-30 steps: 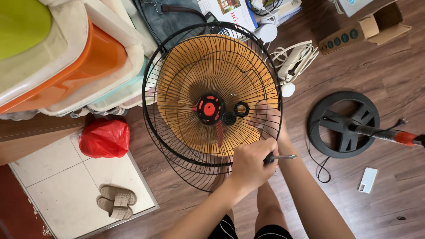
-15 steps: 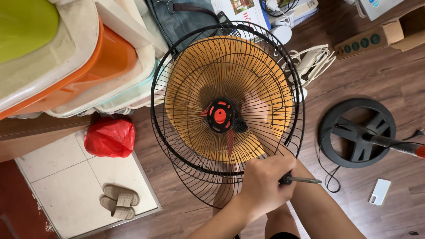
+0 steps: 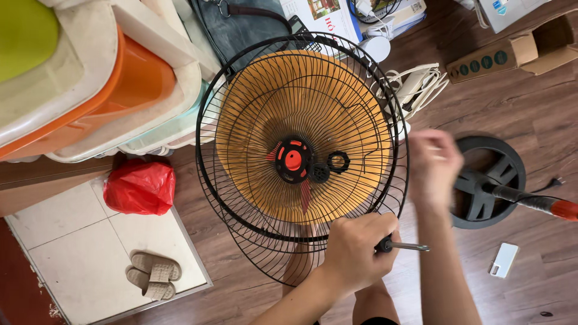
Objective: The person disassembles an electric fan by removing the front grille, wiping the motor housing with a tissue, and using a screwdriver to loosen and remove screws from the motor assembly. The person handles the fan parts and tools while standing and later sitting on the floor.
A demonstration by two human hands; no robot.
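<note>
While the left hand [image 3: 355, 253] grips a screwdriver [image 3: 402, 245] against the fan guard [image 3: 241, 229] rim on the floor, the right hand [image 3: 435, 165] hangs blurred, fingers loosely apart; unsteadied, the guard could tip or loose nuts [image 3: 338, 161] drop

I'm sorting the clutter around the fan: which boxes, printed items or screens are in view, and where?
Brown cardboard box: top right floor, long, open flap, dark round marks.
White box: top right corner, blue mark.
Booklet: top centre, white, photo cover.
Phone: floor, lower right, white, flat.
</note>
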